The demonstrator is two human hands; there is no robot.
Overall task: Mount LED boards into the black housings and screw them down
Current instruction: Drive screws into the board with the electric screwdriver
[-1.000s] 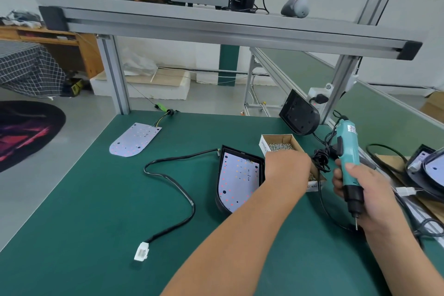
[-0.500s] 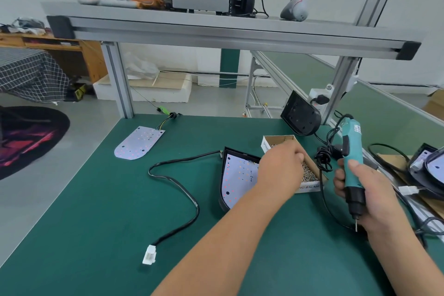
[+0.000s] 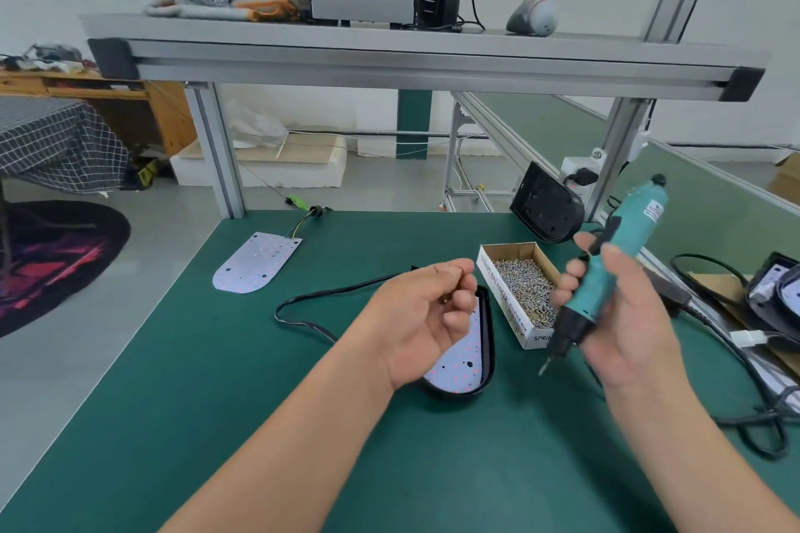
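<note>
We start with the green bench mat point(image 3: 195, 402), where the black housing point(image 3: 454, 393) lies flat in front of us with an LED board point(image 3: 459, 364) seated inside it and its lead point(image 3: 303, 301) snaking off to the left. A second, bare LED board point(image 3: 255, 262) waits well apart at the far left, and another housing point(image 3: 547, 208) leans by the frame post at the back. Just right of the working housing sits the cardboard box of screws point(image 3: 506, 307). Our right hand point(image 3: 627, 316) is wrapped around the teal electric screwdriver point(image 3: 606, 277), held clear of the mat with the bit point(image 3: 544, 368) slanting down and left toward the housing. Our left hand point(image 3: 422, 316) hovers above the housing, palm up and fingers curled in, pinching what looks like a single small screw point(image 3: 444, 298), though it is too small to be sure. We judge the step in hand to be loading that screw and driving it. To do it well, we should seat the screw on the bit or drop it into a board hole, then stand the driver upright before pulling the trigger, since a slanted bit can slip and scar the board. Steadying the housing rim with the left hand should stop it sliding, and light pressure ought to be enough.
</note>
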